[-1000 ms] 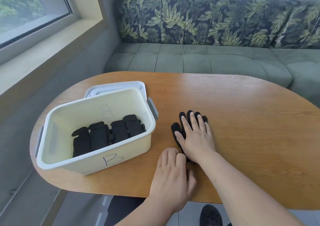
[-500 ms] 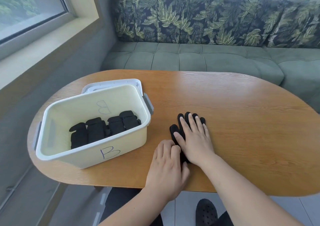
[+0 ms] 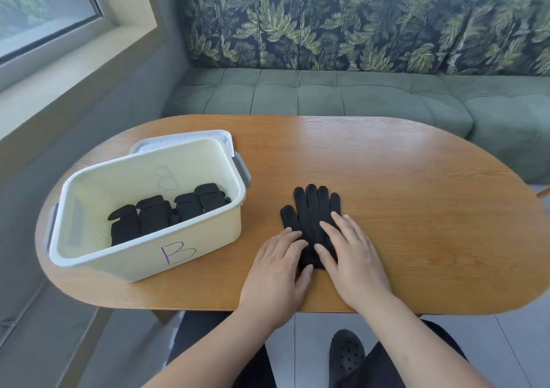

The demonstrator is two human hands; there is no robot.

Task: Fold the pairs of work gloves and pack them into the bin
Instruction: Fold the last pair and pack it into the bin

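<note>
Two open hands, left (image 3: 276, 268) and right (image 3: 354, 259), fingers straight and gripping nothing, press flat on the cuff end of one black knit glove (image 3: 312, 209) on an oval wood-grain table (image 3: 416, 209), beside one cream plastic bin (image 3: 143, 268) holding four folded black bundles (image 3: 166, 215).

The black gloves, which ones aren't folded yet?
The flat gloves on the table, fingers spread, under the left hand and right hand. The folded gloves in the bin marked B are compact bundles.

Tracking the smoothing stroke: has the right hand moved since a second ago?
Yes. The right hand slid back toward the person along the glove, which stayed put beside the bin.
</note>
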